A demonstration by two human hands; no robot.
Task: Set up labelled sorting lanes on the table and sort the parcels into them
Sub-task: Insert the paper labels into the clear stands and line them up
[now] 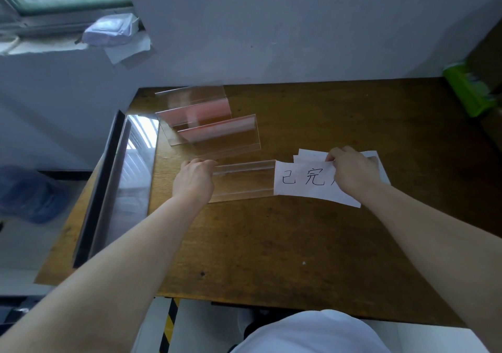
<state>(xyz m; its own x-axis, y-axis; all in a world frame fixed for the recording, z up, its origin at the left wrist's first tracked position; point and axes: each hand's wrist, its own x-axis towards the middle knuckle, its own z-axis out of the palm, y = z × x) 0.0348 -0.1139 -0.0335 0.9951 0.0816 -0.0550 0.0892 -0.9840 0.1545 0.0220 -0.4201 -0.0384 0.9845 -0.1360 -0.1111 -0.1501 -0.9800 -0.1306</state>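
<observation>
My left hand grips the left end of a clear plastic label holder lying on the brown wooden table. My right hand pinches the top edge of a white paper label with black handwritten characters; its left edge sits at the holder's right end. More white paper slips lie under and behind it. Two more clear holders with red strips and a third clear one lie at the back left.
A green box stands at the table's far right edge. A long glossy panel leans along the table's left edge. A white wall backs the table; a bundle of plastic rests on the windowsill at the upper left.
</observation>
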